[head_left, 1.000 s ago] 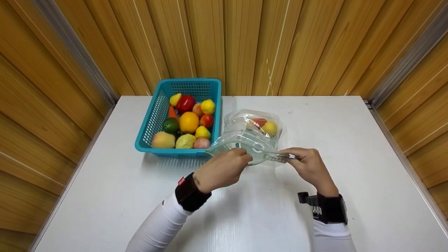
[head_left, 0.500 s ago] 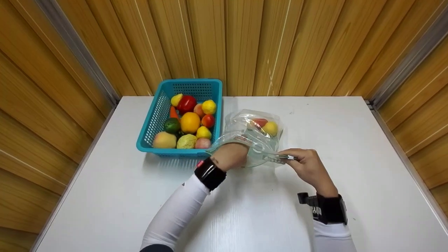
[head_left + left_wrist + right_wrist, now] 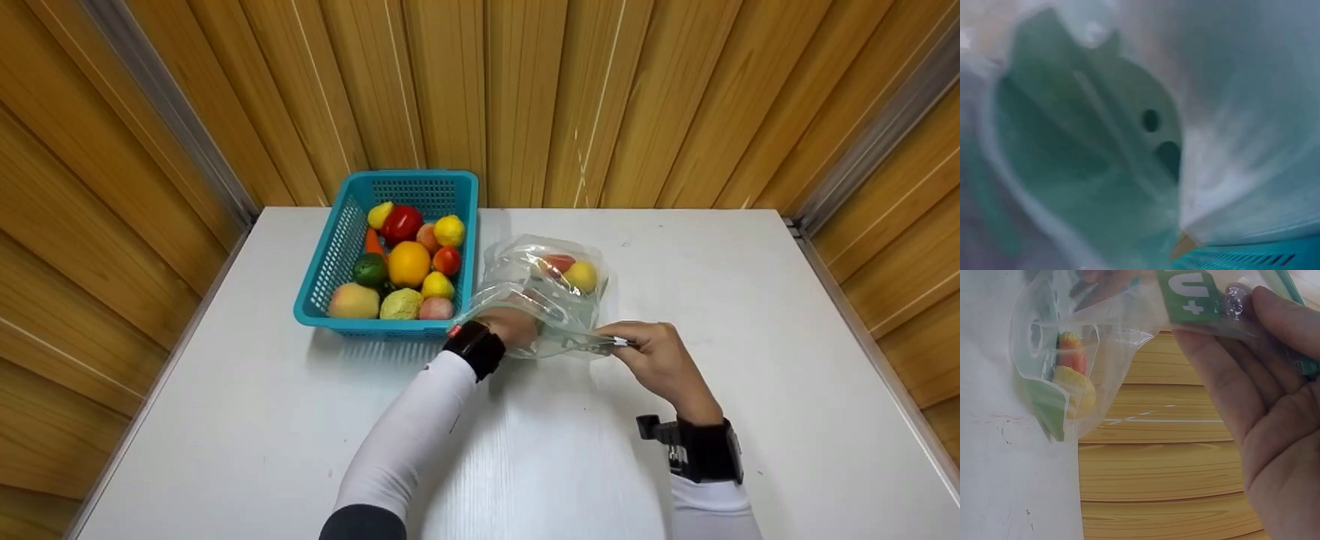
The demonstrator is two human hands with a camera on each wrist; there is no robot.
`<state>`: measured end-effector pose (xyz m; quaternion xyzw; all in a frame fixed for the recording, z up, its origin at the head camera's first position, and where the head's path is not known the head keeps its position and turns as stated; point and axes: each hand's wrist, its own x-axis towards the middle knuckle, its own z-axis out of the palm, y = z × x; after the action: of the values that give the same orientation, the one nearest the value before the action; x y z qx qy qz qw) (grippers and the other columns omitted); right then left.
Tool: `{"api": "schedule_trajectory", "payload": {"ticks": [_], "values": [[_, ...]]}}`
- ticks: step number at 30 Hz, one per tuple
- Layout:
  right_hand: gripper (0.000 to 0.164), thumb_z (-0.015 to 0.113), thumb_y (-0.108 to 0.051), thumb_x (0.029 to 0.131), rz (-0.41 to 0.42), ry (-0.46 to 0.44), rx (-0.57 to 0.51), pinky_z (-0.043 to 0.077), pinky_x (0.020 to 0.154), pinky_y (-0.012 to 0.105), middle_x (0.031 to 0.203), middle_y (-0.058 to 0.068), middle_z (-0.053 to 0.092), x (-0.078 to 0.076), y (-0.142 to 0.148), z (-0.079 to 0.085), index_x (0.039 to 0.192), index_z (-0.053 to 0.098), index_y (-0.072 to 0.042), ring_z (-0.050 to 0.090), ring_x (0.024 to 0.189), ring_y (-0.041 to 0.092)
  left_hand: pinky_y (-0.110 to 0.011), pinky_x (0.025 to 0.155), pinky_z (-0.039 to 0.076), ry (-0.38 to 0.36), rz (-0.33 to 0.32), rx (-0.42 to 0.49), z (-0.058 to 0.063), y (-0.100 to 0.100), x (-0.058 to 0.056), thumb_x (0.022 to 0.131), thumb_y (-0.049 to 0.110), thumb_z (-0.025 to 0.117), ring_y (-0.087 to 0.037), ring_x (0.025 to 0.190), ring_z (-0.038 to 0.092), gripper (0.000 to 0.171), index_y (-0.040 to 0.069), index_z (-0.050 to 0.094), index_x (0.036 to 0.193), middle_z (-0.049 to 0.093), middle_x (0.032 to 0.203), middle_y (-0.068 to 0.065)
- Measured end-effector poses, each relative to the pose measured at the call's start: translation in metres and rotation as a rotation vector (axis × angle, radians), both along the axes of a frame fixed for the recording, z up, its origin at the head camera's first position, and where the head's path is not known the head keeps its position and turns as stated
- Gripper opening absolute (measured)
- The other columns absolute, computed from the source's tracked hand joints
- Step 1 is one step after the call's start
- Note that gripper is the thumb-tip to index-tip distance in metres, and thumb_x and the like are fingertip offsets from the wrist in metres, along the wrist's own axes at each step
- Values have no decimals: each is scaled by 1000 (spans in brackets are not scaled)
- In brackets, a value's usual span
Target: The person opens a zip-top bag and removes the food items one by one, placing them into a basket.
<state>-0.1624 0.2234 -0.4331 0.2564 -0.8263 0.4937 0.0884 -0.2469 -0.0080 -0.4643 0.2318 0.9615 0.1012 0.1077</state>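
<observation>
A clear zip-top bag (image 3: 510, 260) with green print lies on the table, its mouth spread toward me. Inside, near its far end, are a red fruit (image 3: 558, 263) and a yellow fruit (image 3: 581, 277). My left hand (image 3: 517, 327) is in the bag past its mouth, seen blurrily through the plastic; I cannot tell whether its fingers hold anything. At the right corner of the mouth, my right hand (image 3: 660, 356) pinches the bag's edge between thumb and fingers. In the left wrist view the bag's green panel (image 3: 1089, 152) fills much of the picture, blurred.
Left of the bag stands a teal plastic basket (image 3: 390, 325) with several fruits and vegetables, among them an orange (image 3: 409, 264), a red pepper (image 3: 403, 224) and a carrot (image 3: 373, 241). The white table (image 3: 225, 420) meets a wood-panelled wall (image 3: 525, 97) at the back.
My left hand has moved forward from the bag's mouth to inside it, up to about the wrist. The right hand keeps its grip on the edge, almost in place.
</observation>
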Motion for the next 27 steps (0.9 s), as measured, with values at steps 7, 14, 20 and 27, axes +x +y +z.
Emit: {"api": "schedule_trajectory", "payload": {"ticks": [7, 14, 20, 27], "values": [[25, 73, 19, 81, 2, 22, -4, 53, 70, 10, 97, 17, 78, 1, 2, -1, 98, 80, 3, 68, 84, 0, -33, 116, 38, 134, -7, -72, -118, 8, -74, 103, 30, 44, -25, 131, 55, 51, 10, 49, 150, 59, 143, -10], [26, 72, 21, 81, -29, 4, -18, 53, 71, 11, 96, 16, 78, 2, 1, -2, 96, 81, 2, 67, 85, 0, -36, 121, 31, -125, 250, 440, -23, 17, -38, 102, 28, 65, -13, 138, 48, 53, 27, 49, 152, 55, 150, 5], [26, 72, 22, 80, -4, 32, -26, 54, 74, 11, 96, 17, 78, 1, 0, -3, 96, 80, 4, 69, 88, 0, -42, 119, 34, -296, 470, 843, 45, 22, 5, 99, 10, 62, -19, 136, 50, 38, 19, 68, 136, 62, 143, -1], [24, 74, 20, 80, 9, 60, -29, 54, 73, 10, 94, 16, 78, 0, 0, -3, 95, 80, 4, 69, 86, 1, -38, 113, 38, -332, 537, 920, -2, 21, -30, 100, 42, 59, -14, 126, 56, 36, 25, 73, 129, 66, 138, 3]]}}
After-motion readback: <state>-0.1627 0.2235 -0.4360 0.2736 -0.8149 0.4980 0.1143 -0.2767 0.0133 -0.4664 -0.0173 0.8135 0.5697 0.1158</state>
